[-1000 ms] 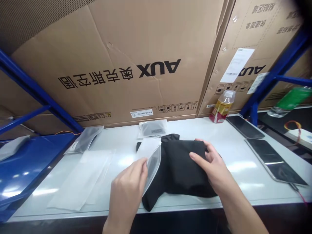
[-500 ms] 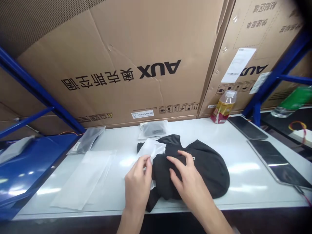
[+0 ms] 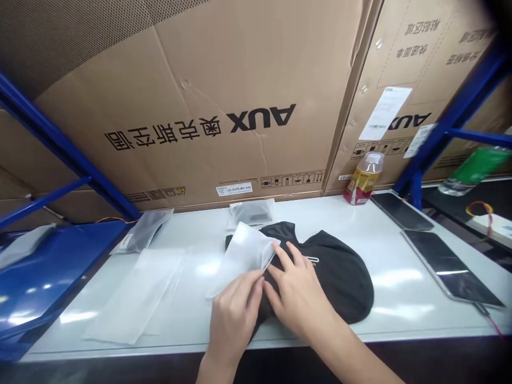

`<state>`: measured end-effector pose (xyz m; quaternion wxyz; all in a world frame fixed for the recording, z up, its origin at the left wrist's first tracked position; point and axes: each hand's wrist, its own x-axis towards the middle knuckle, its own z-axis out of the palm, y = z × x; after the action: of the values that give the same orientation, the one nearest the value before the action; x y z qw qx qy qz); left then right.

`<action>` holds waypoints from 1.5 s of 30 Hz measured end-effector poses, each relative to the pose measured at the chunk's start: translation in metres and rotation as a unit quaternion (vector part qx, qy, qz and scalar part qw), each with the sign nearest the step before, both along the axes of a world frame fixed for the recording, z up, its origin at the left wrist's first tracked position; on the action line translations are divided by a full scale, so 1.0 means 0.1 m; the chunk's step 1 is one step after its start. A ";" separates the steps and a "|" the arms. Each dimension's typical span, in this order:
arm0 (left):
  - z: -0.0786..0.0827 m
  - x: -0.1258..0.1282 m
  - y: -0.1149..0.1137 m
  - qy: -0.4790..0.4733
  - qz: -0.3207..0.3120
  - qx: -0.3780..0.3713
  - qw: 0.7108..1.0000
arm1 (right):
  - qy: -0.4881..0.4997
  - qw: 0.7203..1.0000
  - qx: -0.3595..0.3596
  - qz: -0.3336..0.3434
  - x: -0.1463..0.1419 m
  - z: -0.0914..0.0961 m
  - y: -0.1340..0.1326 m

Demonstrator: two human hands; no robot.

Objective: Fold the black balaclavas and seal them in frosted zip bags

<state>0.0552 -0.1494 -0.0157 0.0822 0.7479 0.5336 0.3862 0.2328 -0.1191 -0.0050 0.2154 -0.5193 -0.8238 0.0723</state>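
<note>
A black cloth item (image 3: 344, 277) with a small white mark lies in front of me, its exact kind unclear. On its left part rests a frosted plastic bag (image 3: 244, 248), slanting up and away from me. My left hand (image 3: 236, 309) pinches the bag's near edge between thumb and fingers. My right hand (image 3: 294, 285) lies over the black cloth with fingers bent and apart, one fingertip touching the bag's right corner, where its layers show. Both hands nearly meet there, and they hide the cloth's near left part.
More frosted bags (image 3: 132, 298) lie flat at left. Filled bags sit behind them (image 3: 146, 230) and at the back (image 3: 252, 212). A drink bottle (image 3: 364, 178) and two dark phone-like devices (image 3: 402, 212) (image 3: 452, 266) are at right. Large cartons (image 3: 240, 64) and blue posts (image 3: 60, 144) stand behind.
The bag has spread out flatter and further left over the cloth. My left hand has shifted slightly right and down; my right hand has moved left, from the cloth to the bag's edge.
</note>
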 end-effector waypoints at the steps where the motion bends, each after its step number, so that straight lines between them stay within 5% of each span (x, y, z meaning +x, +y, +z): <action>1: 0.01 -0.04 -0.01 -0.003 -0.001 -0.023 1.000 | 0.016 1.000 -0.008 0.014 0.04 0.01 -0.01; 6: 0.04 -0.33 -0.11 0.072 -0.097 -0.165 0.979 | 0.000 0.984 -0.032 0.175 0.41 0.01 -0.08; 10: 0.01 -0.42 -0.15 0.122 -0.140 -0.212 0.959 | -0.017 0.991 0.008 0.129 0.36 -0.10 -0.06; 14: -0.04 -0.38 -0.13 0.142 -0.124 -0.173 0.967 | 0.018 0.999 0.015 0.035 0.18 -0.08 -0.02; 22: -0.06 -0.41 -0.07 0.183 -0.131 -0.114 0.968 | -0.040 0.979 0.057 0.191 0.34 -0.10 -0.08; 27: -0.01 -0.40 -0.02 0.176 -0.136 -0.110 0.969 | -0.015 0.974 0.149 0.169 0.31 -0.08 -0.02; 34: -0.02 -0.36 -0.01 0.157 -0.117 -0.093 0.976 | 0.070 0.984 0.152 0.058 0.05 -0.11 -0.08; 40: -0.04 -0.44 -0.01 0.151 -0.138 -0.098 0.974 | 0.025 0.965 0.170 0.199 0.08 -0.33 -0.03; 45: -0.02 -0.35 -0.01 0.094 -0.122 -0.099 0.983 | 0.036 0.976 0.161 0.141 0.08 -0.26 0.04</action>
<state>0.0204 -0.1503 -0.0175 0.1515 0.8285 0.4795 0.2464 0.2407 -0.1149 -0.0305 0.3135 -0.3531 -0.8814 -0.0133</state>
